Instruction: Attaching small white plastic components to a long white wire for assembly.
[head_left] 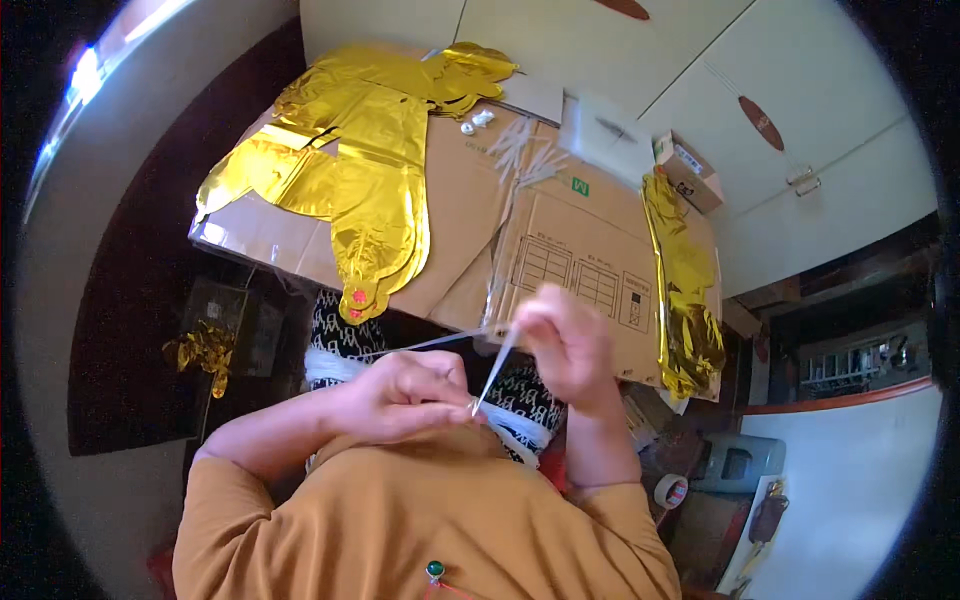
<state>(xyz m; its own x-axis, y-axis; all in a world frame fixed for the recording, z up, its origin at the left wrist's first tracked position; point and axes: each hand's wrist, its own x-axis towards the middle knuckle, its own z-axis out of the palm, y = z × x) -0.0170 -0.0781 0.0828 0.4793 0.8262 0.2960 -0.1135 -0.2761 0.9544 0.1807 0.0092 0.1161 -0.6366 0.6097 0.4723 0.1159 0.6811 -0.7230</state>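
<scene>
A thin whitish ribbon (497, 368) runs taut between my two hands, over my lap. My left hand (415, 395) is closed, pinching its lower end between thumb and fingertips. Higher and to the right, my right hand (566, 345) is closed on the upper end, a little smeared by motion. Another pale strand (430, 345) stretches behind the left hand toward the cardboard's front edge. On the flattened cardboard (460, 215) ahead lie gold foil balloons (375, 180) at the left, their lower tip hanging over the near edge. More folded gold foil (688, 290) lies along the right side.
Loose white strips (525, 150) and small white rolls (477, 122) lie at the cardboard's far side. A clear plastic packet (605, 135) and a small carton (688, 170) stand behind, by white cabinets (820, 120). A tape roll (671, 490) is low at my right.
</scene>
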